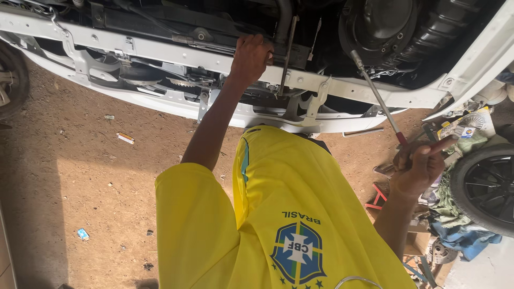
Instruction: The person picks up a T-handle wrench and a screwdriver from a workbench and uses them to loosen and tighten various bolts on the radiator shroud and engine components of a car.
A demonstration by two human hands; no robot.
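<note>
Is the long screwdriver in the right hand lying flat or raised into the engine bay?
Raised. The right hand grips the red handle low, and the screwdriver slants up-left, its tip near the black round part inside the white frame.

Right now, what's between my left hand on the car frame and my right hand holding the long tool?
In the head view, between left hand and right hand lie white frame brackets and the tool's metal shaft.
</note>
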